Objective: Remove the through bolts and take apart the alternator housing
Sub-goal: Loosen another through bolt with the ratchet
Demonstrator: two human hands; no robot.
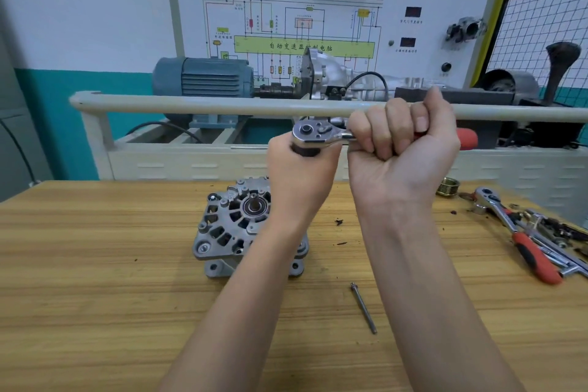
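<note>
Alternator half hidden behind left hand gripping ratchet

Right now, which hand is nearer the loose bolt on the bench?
Right. The right hand grips the ratchet handle above the bolt; the left hand is farther left.

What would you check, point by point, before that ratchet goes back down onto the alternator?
1. Ratchet firmly held: ok, right hand grips its handle.
2. Socket seated on the drive: cannot tell, left hand covers it.
3. Alternator resting steady on the table: ok, though nothing holds it.
4. Removed through bolt lying apart from the alternator: ok.
5. Remaining bolts located: cannot tell, the forearm hides part of the housing.
</note>
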